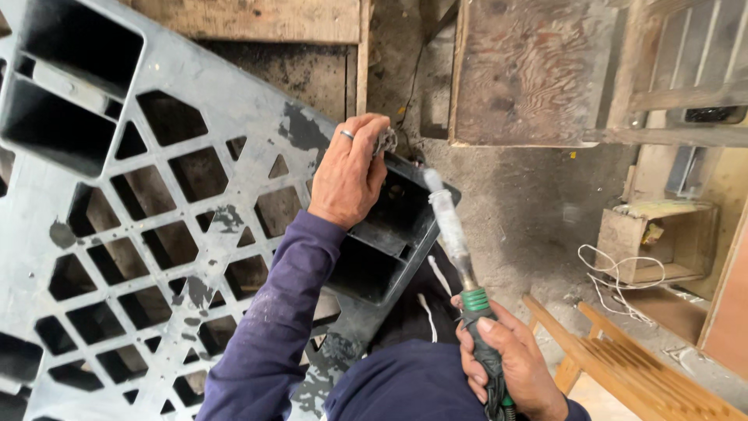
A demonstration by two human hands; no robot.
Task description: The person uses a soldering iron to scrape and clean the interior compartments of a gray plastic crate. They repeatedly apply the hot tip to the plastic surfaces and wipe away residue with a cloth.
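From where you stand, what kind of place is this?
Probably a rough workshop or repair yard. A worn grey plastic pallet leans near plywood boards, the concrete floor is dirty, and the right hand holds a hand tool.

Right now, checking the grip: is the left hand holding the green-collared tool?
No, the right hand grips the green-collared tool; the left hand rests on the grey pallet.

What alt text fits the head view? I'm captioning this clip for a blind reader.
A person's left hand grips the corner of a grey plastic pallet tilted on edge, while the right hand holds a green-collared hand tool whose tip points at that corner. Around them are a dusty concrete floor, wooden boards and a white cord.
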